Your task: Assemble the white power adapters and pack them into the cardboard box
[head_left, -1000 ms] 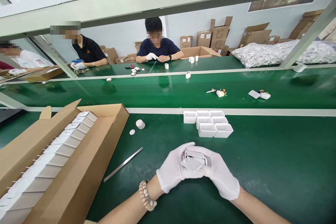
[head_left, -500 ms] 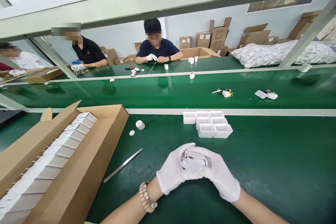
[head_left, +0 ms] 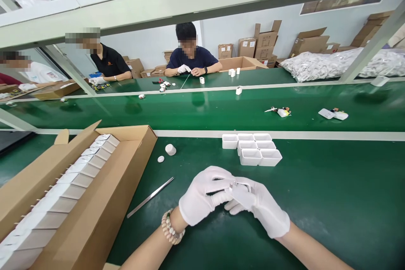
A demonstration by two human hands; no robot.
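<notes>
My right hand (head_left: 267, 209), in a white glove, is wrapped around a small white plastic case (head_left: 248, 186) and covers much of it. A pale flat cover piece (head_left: 243, 197) lies at the case's near side. From the left, my gloved left hand (head_left: 204, 196) pinches the near-left edge, where a small shiny part (head_left: 233, 184) shows by its fingertips. What sits inside the case is hidden. Beyond my hands stand several open white plastic cases (head_left: 251, 157) in rows. Metal tweezers (head_left: 151, 197) lie left of my left hand.
A long cardboard box (head_left: 136, 164) at left holds a row of white units (head_left: 68, 185). A white cylinder (head_left: 170, 149) and a round white cap (head_left: 161, 159) stand near it. Small wired parts (head_left: 282, 112) lie on the green belt (head_left: 202, 114). Co-workers sit across.
My left hand has loosened from around the case and shifted left, its fingertips now at the edge. The belt's parts have moved right.
</notes>
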